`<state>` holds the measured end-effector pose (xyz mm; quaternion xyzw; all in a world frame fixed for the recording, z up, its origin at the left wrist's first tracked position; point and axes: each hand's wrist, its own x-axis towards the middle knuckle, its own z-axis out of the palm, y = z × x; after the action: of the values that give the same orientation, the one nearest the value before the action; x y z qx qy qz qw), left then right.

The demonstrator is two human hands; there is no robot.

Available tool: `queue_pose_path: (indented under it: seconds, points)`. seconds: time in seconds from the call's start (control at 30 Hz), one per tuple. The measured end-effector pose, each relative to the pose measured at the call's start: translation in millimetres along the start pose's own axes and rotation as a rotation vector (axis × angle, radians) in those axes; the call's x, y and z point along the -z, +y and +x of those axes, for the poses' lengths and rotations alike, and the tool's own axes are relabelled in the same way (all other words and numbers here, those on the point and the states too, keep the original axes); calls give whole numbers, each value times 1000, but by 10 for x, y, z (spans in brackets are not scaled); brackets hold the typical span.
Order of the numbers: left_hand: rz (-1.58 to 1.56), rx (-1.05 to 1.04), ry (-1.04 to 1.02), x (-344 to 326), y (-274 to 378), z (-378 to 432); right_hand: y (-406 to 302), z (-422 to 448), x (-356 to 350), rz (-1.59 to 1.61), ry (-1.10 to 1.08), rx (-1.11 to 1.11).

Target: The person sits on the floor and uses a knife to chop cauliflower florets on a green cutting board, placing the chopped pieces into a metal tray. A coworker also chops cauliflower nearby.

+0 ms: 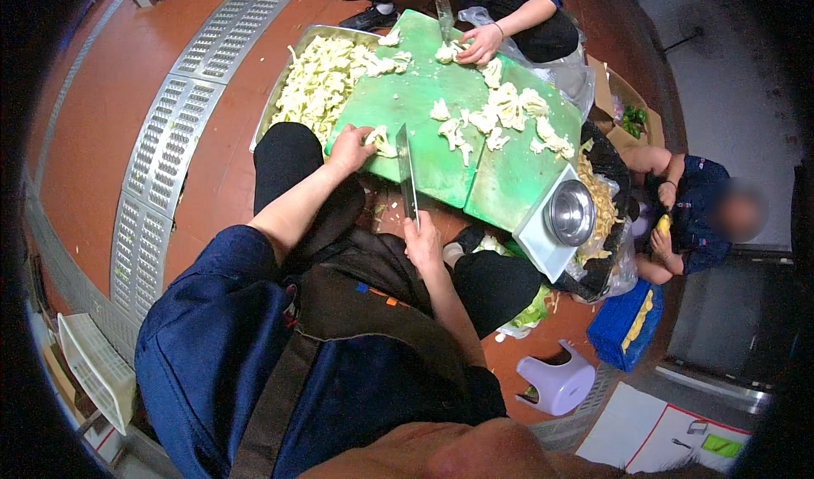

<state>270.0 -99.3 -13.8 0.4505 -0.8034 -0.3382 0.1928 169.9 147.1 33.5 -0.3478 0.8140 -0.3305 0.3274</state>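
Observation:
My left hand (351,151) grips a cauliflower piece (381,142) at the near left edge of the green cutting board (407,100). In my right hand (423,242) is the handle of a cleaver-like kitchen knife (407,174). Its broad blade points away from me over the board's near edge, just right of that piece. More cauliflower florets (507,106) lie scattered over the board's right side. A metal tray (259,123) on the left holds a heap of cut cauliflower (321,81).
Across the board, a co-worker's hand (481,43) steadies cauliflower beside a knife (445,18). A steel bowl (570,213) sits on a white tray (540,237) at the right. Another person (690,205) holds a yellow item (664,224). A purple stool (563,380) and blue crate (617,329) stand lower right.

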Motion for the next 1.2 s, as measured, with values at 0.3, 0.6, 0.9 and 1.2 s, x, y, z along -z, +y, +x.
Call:
queue_pose_path:
  seconds: [0.3,0.6,0.9,1.2]
  points:
    - [-48,-34,8,-94,64,178,72,-209,105,-191,141,172]
    - [-25,-32,36,-184,-7,259,-287,-163,199,-333,31,181]
    - [-10,-20,-2,-188,19,272,-178,129,125,-300,-14,135]
    - [-60,-27,-12,-75,-50,136,-55,8,131,275,-65,-59]
